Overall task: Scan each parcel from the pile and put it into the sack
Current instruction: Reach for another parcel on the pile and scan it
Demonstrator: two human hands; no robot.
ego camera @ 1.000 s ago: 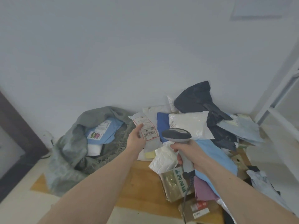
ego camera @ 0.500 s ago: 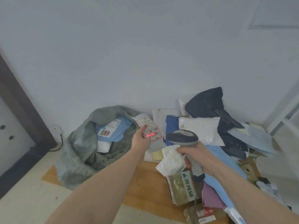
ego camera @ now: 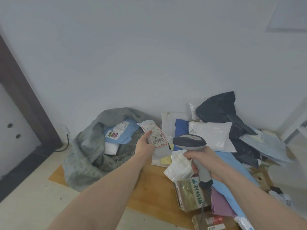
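Pale wall and floor are framing a heap of parcels point(ego camera: 214, 140) beside a grey sack point(ego camera: 93, 146). Left hand point(ego camera: 144, 145) is pinching a small white parcel point(ego camera: 155, 138) between the two, label up; right hand point(ego camera: 202, 161) is gripping the scanner point(ego camera: 189, 141). Held so lightly, the limp parcel risks drooping and dropping short of the sack.

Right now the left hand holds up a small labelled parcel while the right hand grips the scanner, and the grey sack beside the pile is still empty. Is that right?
Not quite. The head view shows the grey sack already holding parcels, among them a blue parcel. The rest stands: the left hand holds the small labelled parcel, and the right hand grips the scanner.
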